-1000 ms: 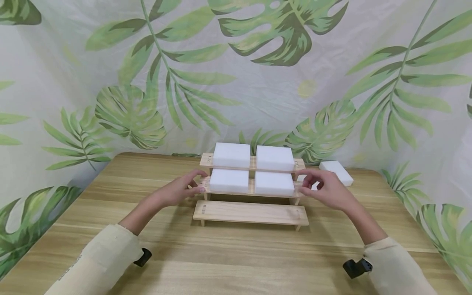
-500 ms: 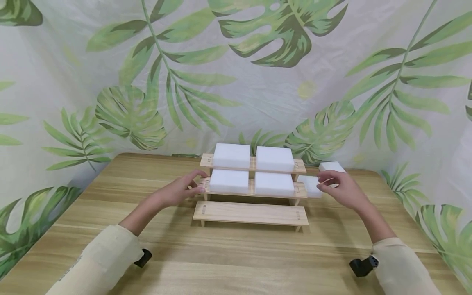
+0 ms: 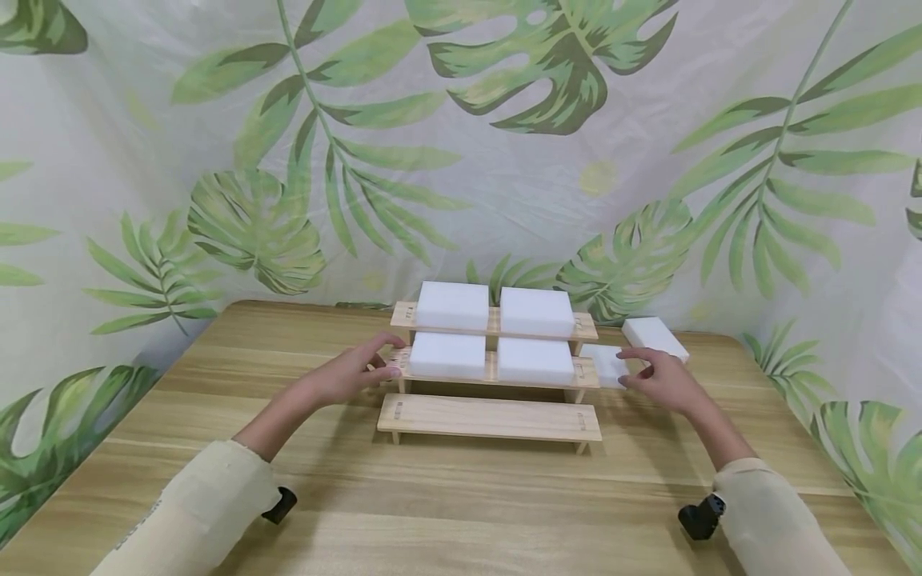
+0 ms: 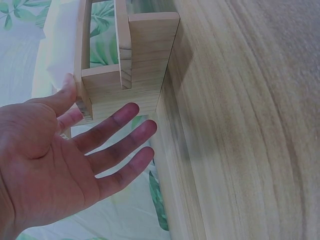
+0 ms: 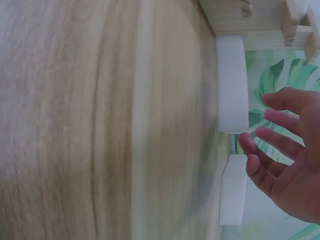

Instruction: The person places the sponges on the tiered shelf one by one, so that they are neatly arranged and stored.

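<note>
A three-tier wooden display stand (image 3: pixel 490 416) stands mid-table, with two white foam-like blocks on its top tier (image 3: pixel 536 312) and two on the middle tier (image 3: pixel 448 356). My left hand (image 3: pixel 349 372) pinches the left end of the middle tier between thumb and index finger; its other fingers (image 4: pixel 125 145) spread loosely below. Beside the stand's right end, a white block (image 3: pixel 603 366) lies on the table. Close over that block hovers my right hand (image 3: pixel 666 384), fingers (image 5: pixel 282 142) loosely bent and parted, holding nothing.
Another white block (image 3: pixel 655 338) lies farther back at the right, near the table's rear edge. A leaf-patterned curtain (image 3: pixel 504 160) hangs right behind the wooden table (image 3: pixel 432 512). Dark wrist devices (image 3: pixel 700 516) stick out from both sleeves.
My right hand has left the stand's right end and moved right, then lowered toward the white block beside it. The left hand stays put on the middle tier.
</note>
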A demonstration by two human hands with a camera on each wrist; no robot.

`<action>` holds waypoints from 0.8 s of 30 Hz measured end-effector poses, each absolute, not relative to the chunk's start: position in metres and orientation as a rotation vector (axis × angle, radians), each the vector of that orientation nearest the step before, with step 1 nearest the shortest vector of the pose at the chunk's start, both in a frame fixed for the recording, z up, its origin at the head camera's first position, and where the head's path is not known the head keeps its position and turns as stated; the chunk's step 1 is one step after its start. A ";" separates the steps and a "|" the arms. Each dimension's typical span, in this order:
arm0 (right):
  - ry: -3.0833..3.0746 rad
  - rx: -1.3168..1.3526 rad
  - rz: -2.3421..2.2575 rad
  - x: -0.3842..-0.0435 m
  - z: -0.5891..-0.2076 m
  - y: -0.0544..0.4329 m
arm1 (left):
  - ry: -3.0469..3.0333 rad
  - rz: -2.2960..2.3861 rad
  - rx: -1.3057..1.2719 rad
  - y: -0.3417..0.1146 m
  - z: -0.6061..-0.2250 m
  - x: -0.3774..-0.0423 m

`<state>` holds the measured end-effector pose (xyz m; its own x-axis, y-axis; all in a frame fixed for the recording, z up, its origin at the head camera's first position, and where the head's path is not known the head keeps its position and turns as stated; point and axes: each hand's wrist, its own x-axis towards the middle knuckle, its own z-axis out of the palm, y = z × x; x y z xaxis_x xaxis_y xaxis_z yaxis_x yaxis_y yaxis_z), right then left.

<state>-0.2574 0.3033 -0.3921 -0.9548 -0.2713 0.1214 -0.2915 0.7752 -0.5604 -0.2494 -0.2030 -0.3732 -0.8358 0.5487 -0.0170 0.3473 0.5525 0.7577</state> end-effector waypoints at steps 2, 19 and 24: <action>-2.933 0.531 0.894 -0.257 -0.394 0.304 | 2.537 1.158 0.747 -0.203 -0.373 -0.249; -2.951 0.491 0.745 -0.254 -0.389 0.311 | 2.551 1.142 0.736 -0.203 -0.372 -0.248; -2.988 0.506 0.756 -0.256 -0.392 0.310 | 2.550 1.144 0.727 -0.202 -0.372 -0.249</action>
<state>-0.2556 0.3098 -0.3916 -0.9474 -0.3055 0.0954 -0.3141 0.8303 -0.4603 -0.2486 -0.2015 -0.3721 -0.8431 0.5372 -0.0259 0.3379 0.5665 0.7516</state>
